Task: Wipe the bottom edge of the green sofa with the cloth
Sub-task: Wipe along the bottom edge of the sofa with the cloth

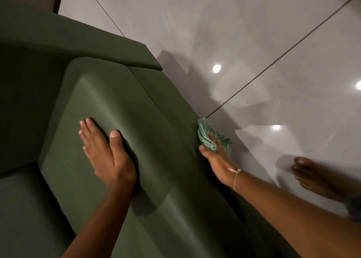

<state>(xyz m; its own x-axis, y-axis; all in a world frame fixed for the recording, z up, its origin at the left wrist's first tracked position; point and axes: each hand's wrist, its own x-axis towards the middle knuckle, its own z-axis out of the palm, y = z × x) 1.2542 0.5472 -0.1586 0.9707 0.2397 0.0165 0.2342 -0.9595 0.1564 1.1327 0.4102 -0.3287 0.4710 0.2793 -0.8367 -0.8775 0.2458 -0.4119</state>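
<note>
Your left hand (105, 156) lies spread flat on the green sofa (121, 105) cushion at centre left. Right of centre, your right hand (214, 160) pinches the green checked cloth (207, 134) against the sofa's lower edge, beside the glossy tiled floor (273, 42). Your bare foot (312, 173) stands far right.

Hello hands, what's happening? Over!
Left hand flat on sofa. Right hand holds cloth low at sofa's edge. Nothing in the way.
</note>
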